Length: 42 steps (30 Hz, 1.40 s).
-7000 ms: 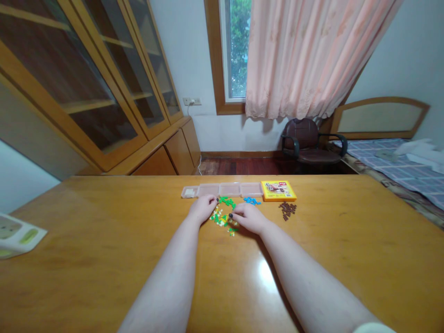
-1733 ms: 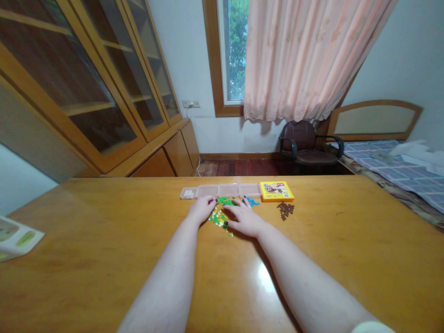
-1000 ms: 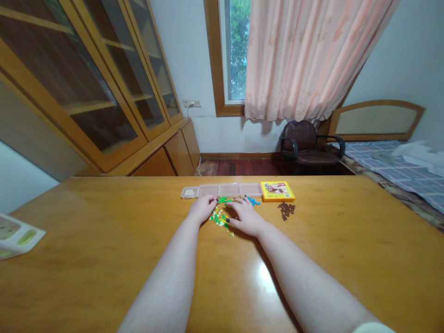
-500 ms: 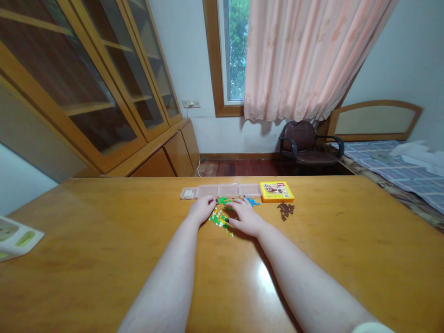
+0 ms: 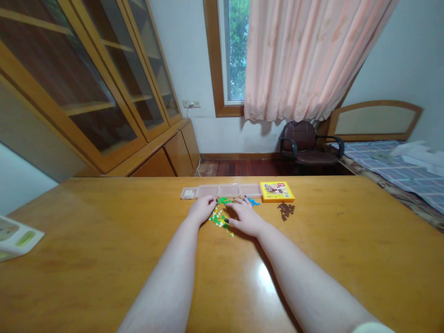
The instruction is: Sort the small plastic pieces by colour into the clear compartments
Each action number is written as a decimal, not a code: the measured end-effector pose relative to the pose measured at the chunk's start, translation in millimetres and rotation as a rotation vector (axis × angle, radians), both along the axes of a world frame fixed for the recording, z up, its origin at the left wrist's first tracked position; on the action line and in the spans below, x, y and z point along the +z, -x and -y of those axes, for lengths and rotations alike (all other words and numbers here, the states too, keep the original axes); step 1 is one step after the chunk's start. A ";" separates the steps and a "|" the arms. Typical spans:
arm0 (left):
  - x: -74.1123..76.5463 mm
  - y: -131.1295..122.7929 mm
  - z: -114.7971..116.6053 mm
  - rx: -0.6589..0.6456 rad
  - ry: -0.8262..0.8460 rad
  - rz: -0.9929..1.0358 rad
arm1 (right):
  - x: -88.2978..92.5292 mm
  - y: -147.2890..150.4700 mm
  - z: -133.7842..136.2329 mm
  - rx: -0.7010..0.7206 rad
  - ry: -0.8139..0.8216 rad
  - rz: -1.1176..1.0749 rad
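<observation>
Both of my hands rest on the wooden table (image 5: 104, 240) at a heap of tiny green, yellow and white bricks (image 5: 218, 218). My left hand (image 5: 201, 209) lies curled at the heap's left edge, fingertips touching the bricks; whether it holds one is too small to see. My right hand (image 5: 244, 214) lies flat with its fingers spread over the heap's right side, reaching toward a small group of green bricks (image 5: 224, 200). A few blue bricks (image 5: 254, 202) lie just beyond its fingertips.
A clear compartment box (image 5: 222, 190) lies behind the heap, with a yellow box (image 5: 276, 191) to its right and a pile of brown bricks (image 5: 286, 210) in front of that. A white booklet (image 5: 15, 237) lies at the table's left edge. Cabinets, chair and bed stand beyond.
Seven seconds ago my right hand was curled at the heap's right edge; it has since stretched flat over the bricks toward the green group. In the last second both hands barely move.
</observation>
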State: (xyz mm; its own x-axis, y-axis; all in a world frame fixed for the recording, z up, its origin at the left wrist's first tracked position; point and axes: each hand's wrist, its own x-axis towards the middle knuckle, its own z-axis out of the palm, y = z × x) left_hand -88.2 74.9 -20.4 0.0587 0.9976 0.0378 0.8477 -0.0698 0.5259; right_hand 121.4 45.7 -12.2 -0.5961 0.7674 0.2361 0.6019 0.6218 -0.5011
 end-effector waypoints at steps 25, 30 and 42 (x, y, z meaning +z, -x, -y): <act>-5.2 2.6 -1.8 -0.025 -0.016 -0.017 | -6.4 -2.4 -3.9 0.042 -0.005 -0.052; -4.8 1.9 -1.3 -0.018 -0.025 -0.011 | -4.4 -0.6 -2.9 0.083 0.033 -0.077; -0.8 0.1 0.1 -0.003 -0.004 -0.014 | -4.2 -2.2 -3.6 0.082 -0.035 -0.076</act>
State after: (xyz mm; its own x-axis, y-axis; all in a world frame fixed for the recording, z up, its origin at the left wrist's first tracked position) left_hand -88.4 74.8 -21.1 0.0620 0.9973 0.0405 0.8548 -0.0740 0.5136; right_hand 123.6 49.4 -16.4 -0.6362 0.7071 0.3087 0.5090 0.6854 -0.5207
